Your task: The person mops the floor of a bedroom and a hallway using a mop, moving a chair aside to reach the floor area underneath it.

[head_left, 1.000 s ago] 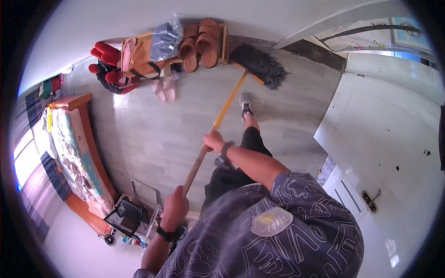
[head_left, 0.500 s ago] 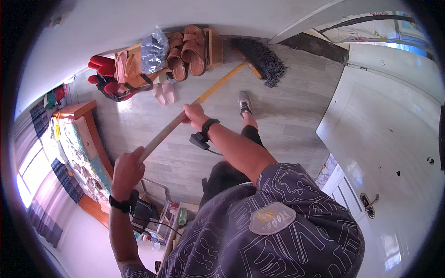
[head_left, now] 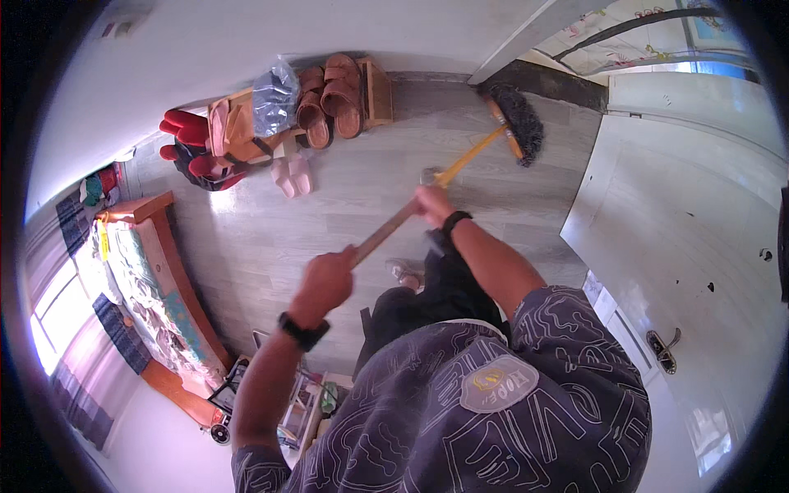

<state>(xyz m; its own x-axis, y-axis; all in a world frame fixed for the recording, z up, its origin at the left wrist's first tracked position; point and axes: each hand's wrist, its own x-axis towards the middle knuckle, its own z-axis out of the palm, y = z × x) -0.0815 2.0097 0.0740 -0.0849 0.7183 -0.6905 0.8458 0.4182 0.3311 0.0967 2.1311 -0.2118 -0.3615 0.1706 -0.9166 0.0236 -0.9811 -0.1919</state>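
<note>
A mop with a long wooden handle slants across the floor in front of me. Its dark grey fringed head lies on the floor at the far right, close to the doorway. Lower down, near the top end of the handle, my left hand is closed around the wood. My right hand grips the handle further along, just short of the yellow section. Both wrists wear black bands.
A low wooden rack with brown sandals and other footwear stands along the far wall, pink slippers before it. A white door stands at the right. A bed is at the left, with a small cluttered shelf below.
Both hands have moved right with the mop, and its head has slid right toward the doorway. My feet have shifted, and my body has moved slightly to the right.
</note>
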